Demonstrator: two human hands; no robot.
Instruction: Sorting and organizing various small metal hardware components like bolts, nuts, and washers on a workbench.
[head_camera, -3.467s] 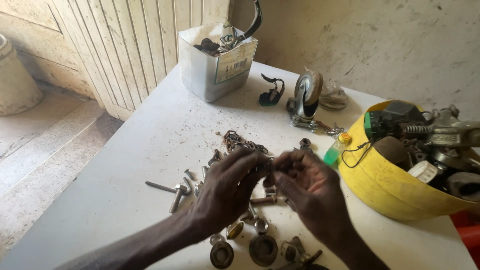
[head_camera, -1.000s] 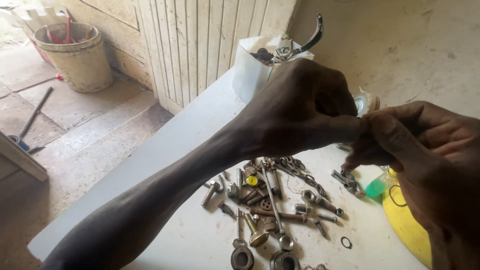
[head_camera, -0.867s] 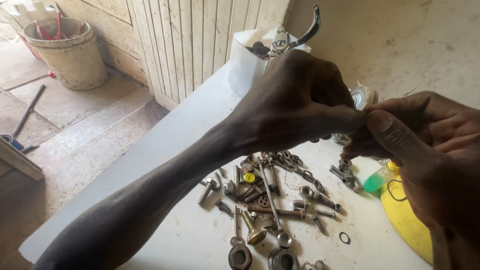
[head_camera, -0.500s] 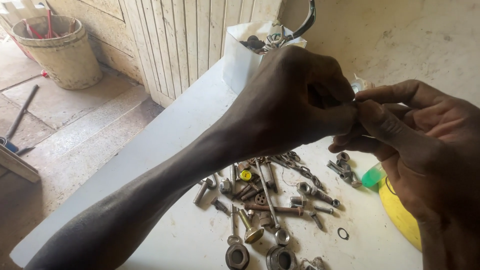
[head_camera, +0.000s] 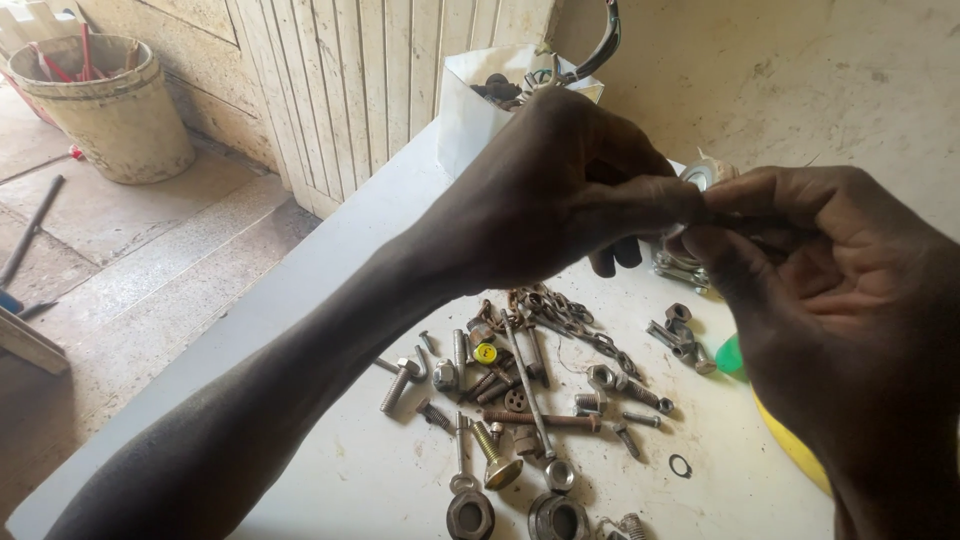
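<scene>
Left hand (head_camera: 560, 190) and right hand (head_camera: 850, 300) are meeting above the bolts (head_camera: 520, 400) on the tabletop (head_camera: 330, 300), fingers pinching something small, hidden between them; steady, light twisting seems best.

white table (head_camera: 330, 300) bearing scattered bolts (head_camera: 520, 400), rusty chain (head_camera: 570, 320), white container (head_camera: 480, 120).

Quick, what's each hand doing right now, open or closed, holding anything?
Left hand: closed, fingertips pinching something small, hidden by the fingers.
Right hand: fingers curled, pinching the same spot; what it holds cannot be told.
</scene>
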